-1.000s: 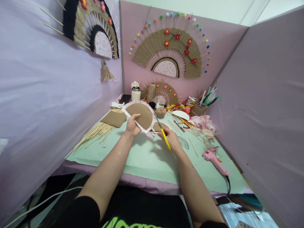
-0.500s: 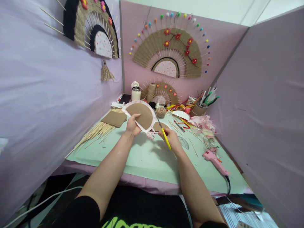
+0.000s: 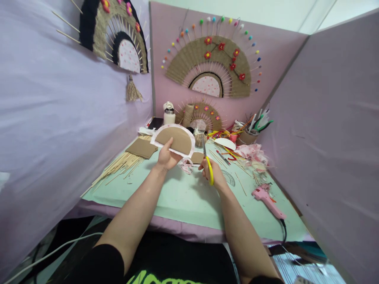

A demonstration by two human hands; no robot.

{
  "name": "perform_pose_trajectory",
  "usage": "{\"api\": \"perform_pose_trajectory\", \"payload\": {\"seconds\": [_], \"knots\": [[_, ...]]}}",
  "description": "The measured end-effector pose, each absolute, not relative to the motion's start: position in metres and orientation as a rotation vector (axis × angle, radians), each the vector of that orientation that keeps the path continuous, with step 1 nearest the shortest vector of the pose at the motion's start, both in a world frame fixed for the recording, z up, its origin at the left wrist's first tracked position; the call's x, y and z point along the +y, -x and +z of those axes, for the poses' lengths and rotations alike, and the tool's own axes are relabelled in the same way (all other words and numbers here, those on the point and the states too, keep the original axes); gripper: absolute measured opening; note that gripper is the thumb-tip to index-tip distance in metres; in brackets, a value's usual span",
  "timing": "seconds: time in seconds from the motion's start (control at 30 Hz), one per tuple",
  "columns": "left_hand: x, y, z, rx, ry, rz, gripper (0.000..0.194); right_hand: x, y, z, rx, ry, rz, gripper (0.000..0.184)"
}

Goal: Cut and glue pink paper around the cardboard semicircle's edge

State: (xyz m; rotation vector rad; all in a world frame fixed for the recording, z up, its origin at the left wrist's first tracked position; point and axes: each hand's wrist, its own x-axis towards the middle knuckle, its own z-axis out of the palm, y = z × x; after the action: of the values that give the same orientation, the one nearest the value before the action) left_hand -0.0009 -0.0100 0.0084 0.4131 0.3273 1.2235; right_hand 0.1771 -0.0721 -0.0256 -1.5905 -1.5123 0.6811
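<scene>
My left hand grips a half-round piece of brown cardboard by its straight lower edge, thumb on top. A margin of white and pink fabric runs around the cardboard. In my right hand is a pair of yellow-handled scissors, blades pointing up and away, apart from the fabric. Below the cardboard, a crumpled fabric offcut lies on the table. Behind my right hand is a second brown cardboard piece, partly hidden.
Thin wooden sticks and a cardboard sheet lie at the left. A pink glue gun with a cord rests at the right, near a clear protractor. A ball of twine and a white bottle stand at the back.
The scissors have moved away from the fabric edge and turned more upright. The cardboard is tilted differently in my left hand, and the strip hanging from it now lies below, on the table.
</scene>
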Motion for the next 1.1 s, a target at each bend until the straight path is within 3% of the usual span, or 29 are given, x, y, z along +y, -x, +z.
{"api": "perform_pose_trajectory", "payload": {"seconds": [0.43, 0.73, 1.1], "knots": [[-0.022, -0.01, 0.009, 0.255, -0.564, 1.212, 0.03, -0.07, -0.169, -0.02, -1.251, 1.135, 1.032, 0.038], [-0.023, -0.021, -0.006, 0.27, -0.626, 1.176, 0.047, -0.065, -0.167, -0.028, -1.232, 1.111, 0.912, 0.032], [-0.012, -0.021, -0.005, 0.346, -0.399, 1.297, 0.032, -0.067, -0.166, -0.024, -1.197, 1.232, 0.903, 0.033]]}}
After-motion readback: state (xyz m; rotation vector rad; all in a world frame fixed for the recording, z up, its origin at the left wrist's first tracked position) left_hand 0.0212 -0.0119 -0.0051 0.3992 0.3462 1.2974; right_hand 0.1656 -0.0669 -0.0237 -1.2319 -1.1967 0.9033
